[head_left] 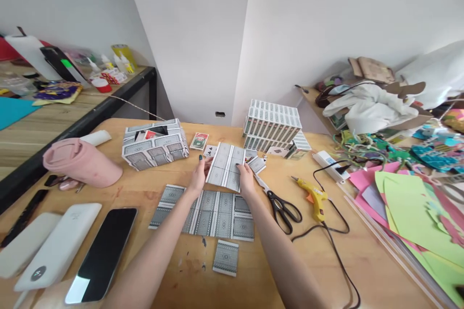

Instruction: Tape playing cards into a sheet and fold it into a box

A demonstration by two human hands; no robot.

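Between my hands is a panel of joined playing cards, backs showing, tilted up above the table. My right hand grips its lower right edge, thumb on the front. At its left edge, my left hand holds it with fingers partly hidden behind and the thumb off the cards. Below my forearms lies a larger card panel, partly covered by my left arm. A small square card piece rests nearer to me. Black-handled scissors lie right of my right hand, blades pointing toward it.
A card-covered box stands back left, near a red-and-green card pack. A stepped card structure is behind my hands. A yellow glue gun with its cord lies right. A phone and pink pouch are left.
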